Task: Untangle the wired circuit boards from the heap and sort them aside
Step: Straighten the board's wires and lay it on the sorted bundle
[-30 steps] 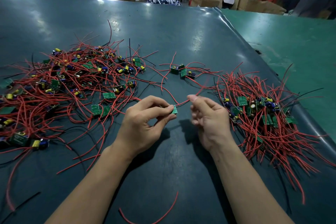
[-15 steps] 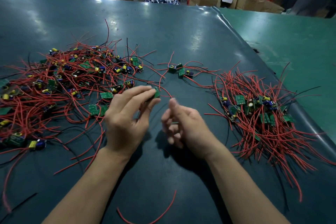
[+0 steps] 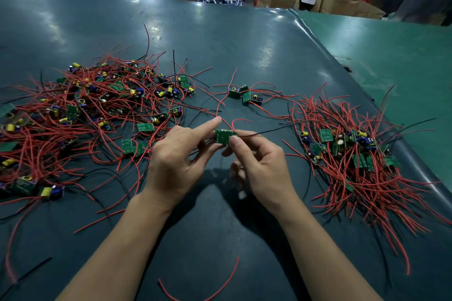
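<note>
A small green circuit board with red and black wires is held between both hands above the table's middle. My left hand grips its left side, index finger stretched out over it. My right hand pinches its right edge with thumb and fingers. A big tangled heap of wired boards spreads over the left of the table. A second pile of wired boards lies at the right. A small cluster of boards sits between them, farther back.
The dark green table mat ends at a raised edge on the right, with a lighter green table beyond. A loose red wire lies near me. Cardboard boxes, blue crates and seated people fill the background.
My left hand has carried the board toward the middle. My right hand, which hung loosely curled below, has risen and taken hold of the board's right edge.
</note>
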A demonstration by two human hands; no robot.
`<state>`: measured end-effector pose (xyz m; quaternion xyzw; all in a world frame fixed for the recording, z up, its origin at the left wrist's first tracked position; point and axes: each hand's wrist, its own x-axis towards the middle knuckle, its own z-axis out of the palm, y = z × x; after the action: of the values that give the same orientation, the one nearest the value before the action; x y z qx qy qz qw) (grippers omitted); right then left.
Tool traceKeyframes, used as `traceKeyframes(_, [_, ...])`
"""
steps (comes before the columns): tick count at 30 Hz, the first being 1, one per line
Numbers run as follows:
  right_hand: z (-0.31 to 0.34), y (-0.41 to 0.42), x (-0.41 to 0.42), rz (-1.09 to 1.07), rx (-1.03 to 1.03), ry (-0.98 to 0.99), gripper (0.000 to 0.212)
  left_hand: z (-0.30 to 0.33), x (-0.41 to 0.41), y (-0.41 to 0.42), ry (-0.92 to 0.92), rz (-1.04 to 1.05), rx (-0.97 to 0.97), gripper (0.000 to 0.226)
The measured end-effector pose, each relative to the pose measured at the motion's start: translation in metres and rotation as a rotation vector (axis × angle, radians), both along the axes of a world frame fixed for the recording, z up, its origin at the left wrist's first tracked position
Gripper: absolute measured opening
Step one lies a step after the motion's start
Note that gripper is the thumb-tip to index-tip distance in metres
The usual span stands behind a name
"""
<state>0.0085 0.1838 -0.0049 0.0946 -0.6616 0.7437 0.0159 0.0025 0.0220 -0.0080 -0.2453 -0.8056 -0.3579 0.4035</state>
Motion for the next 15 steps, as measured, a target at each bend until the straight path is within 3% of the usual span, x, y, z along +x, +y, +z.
traceKeyframes(2, [0.0042, -0.0005, 0.0009, 0.178, -0.14, -0.177, 0.012, 0.0003, 0.0003, -0.0023, 0.008, -0.014, -0.003, 0.026])
traceKeyframes(4, [0.0062, -0.0007, -0.0002, 0.25, -0.208, -0.233, 0.021, -0.0004, 0.0006, -0.0019, -0.018, -0.06, -0.01, 0.02])
traceKeyframes(7, [0.0057, 0.0035, -0.0049, 0.062, -0.198, -0.124, 0.025, -0.0011, 0.001, 0.0007, -0.076, -0.087, 0.002, 0.019])
traceKeyframes(11, [0.0064, 0.0083, -0.0045, -0.108, -0.218, -0.025, 0.008, 0.0, 0.0002, 0.0021, -0.098, -0.068, -0.003, 0.02])
traceKeyframes(15, [-0.0015, 0.0015, 0.0001, -0.375, 0.04, 0.24, 0.024, -0.0003, 0.0002, 0.0044, -0.128, -0.064, -0.063, 0.021])
